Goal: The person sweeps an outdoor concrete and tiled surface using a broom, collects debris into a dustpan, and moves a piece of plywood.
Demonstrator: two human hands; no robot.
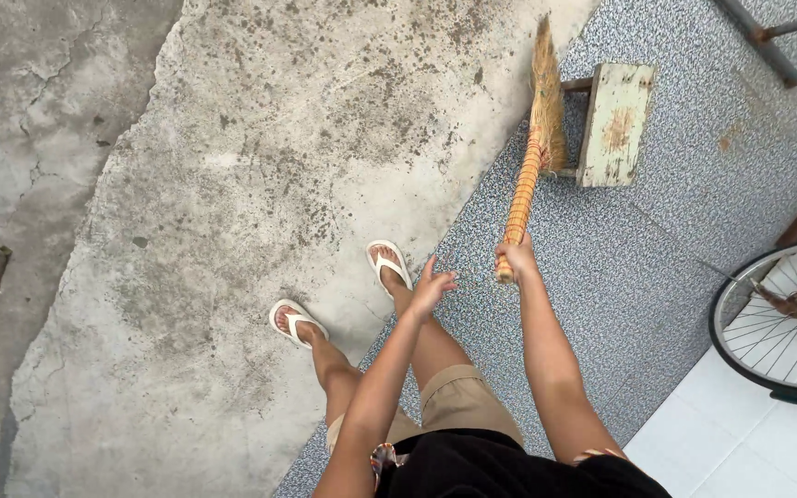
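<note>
Right hand (516,255) grip around broom (529,166)

Soft, even daylight fills the scene, bright without glare. Shadows are faint, only a slight darkening under the wooden stool (614,123) and the sandalled feet. Everything looks sharp; straight lines bow a little toward the edges.
</note>
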